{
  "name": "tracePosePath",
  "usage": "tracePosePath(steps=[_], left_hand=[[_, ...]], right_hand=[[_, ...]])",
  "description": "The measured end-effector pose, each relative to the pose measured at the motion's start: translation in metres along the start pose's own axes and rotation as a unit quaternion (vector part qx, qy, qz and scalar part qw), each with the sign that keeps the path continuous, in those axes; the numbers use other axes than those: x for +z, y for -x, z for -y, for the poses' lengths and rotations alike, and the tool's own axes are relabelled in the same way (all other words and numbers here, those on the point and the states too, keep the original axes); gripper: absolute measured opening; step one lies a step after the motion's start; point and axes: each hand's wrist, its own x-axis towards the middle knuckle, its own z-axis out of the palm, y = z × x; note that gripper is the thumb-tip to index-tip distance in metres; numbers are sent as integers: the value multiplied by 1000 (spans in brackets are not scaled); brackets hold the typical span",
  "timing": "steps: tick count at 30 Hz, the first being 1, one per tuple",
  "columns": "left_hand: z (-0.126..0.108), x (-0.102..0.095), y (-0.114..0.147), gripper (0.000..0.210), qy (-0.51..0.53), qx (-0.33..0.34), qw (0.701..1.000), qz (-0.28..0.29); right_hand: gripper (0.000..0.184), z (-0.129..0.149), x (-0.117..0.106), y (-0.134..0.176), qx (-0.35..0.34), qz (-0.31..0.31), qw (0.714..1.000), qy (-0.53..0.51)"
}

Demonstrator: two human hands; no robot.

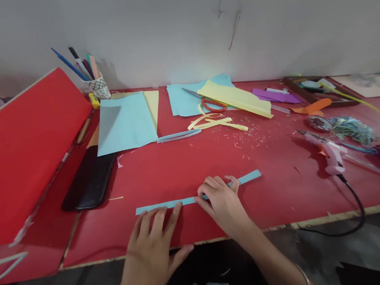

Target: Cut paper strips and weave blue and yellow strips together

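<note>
the left hand [149,243] lies palm down, its fingers [173,222] reaching forward, slightly parted, and its thumb [182,256] stretched out to the right. the right hand [225,205] is also palm down, fingers bent. both wrists [248,233] look nearly straight; the forearms [277,259] slant inward from below.

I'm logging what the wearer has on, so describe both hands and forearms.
Both the left hand and the right hand are ungloved, with no rings visible. The forearms show no sleeves as far as the picture reaches. A thin, pale, silvery bangle circles the right forearm near the bottom edge; none shows on the left.
</note>
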Motion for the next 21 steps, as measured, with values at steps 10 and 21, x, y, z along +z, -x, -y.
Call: tracePosePath(steps=[10,21], left_hand=[[9,-1,2,48,35,10,998,-47],[9,1,2,50,14,25,999,-42]], right_hand=[[20,-31,-17,13,-5,-10,1000,-24],[25,-58,-32,20,38,-8,999,-35]])
